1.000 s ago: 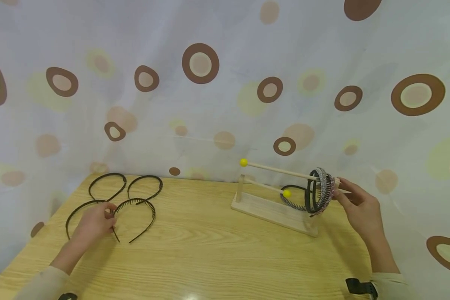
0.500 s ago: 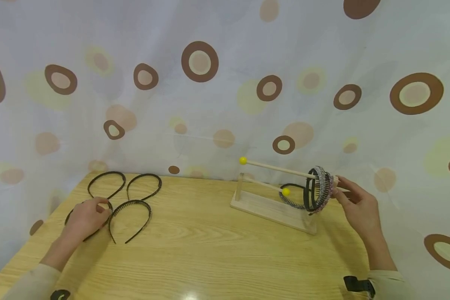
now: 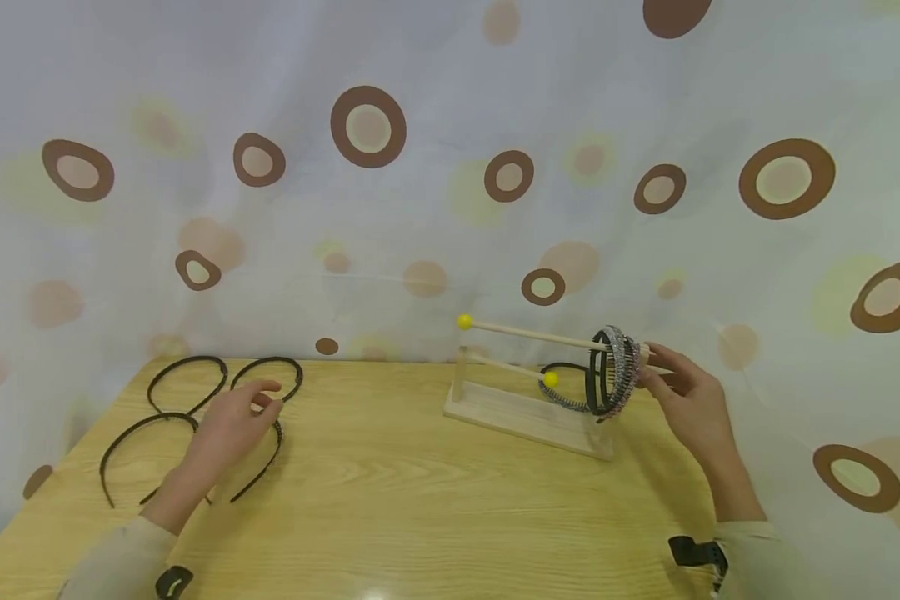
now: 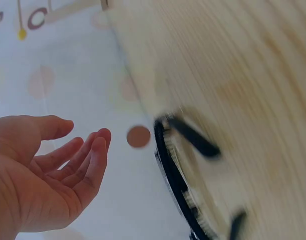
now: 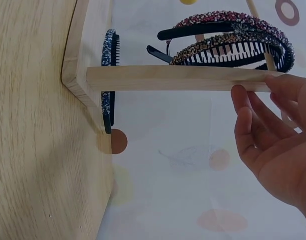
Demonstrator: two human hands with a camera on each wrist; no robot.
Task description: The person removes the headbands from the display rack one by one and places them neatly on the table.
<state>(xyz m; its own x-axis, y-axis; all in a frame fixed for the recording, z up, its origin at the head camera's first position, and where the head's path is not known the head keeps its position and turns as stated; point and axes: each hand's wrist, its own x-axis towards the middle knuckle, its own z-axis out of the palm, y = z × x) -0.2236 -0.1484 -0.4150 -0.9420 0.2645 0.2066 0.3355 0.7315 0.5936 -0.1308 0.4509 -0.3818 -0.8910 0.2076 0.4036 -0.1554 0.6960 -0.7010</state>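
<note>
My left hand [image 3: 232, 425] is above the black headbands at the left, thumb and fingers apart with nothing between them. It partly covers the front right headband [image 3: 278, 442]. The front left headband [image 3: 150, 417], back left headband [image 3: 187, 358] and back right headband [image 3: 300, 379] lie around it. My right hand [image 3: 690, 404] pinches the top of the upright post [image 5: 157, 78] of a wooden headband stand [image 3: 525, 425]. Several headbands, some with glittery stones [image 5: 217, 20], hang on the upper rod [image 3: 532, 336] beside that post.
Another glittery headband [image 5: 108, 60] is low by the stand's base; its support cannot be made out. Yellow balls cap the upper rod [image 3: 465, 321] and lower rod [image 3: 551, 379]. A dotted curtain [image 3: 390, 217] hangs behind the wooden table [image 3: 390, 517].
My left hand has let go of the front right headband, drawn back left, then moved right and up over the headbands. The view has shifted; my right hand keeps its hold on the stand.
</note>
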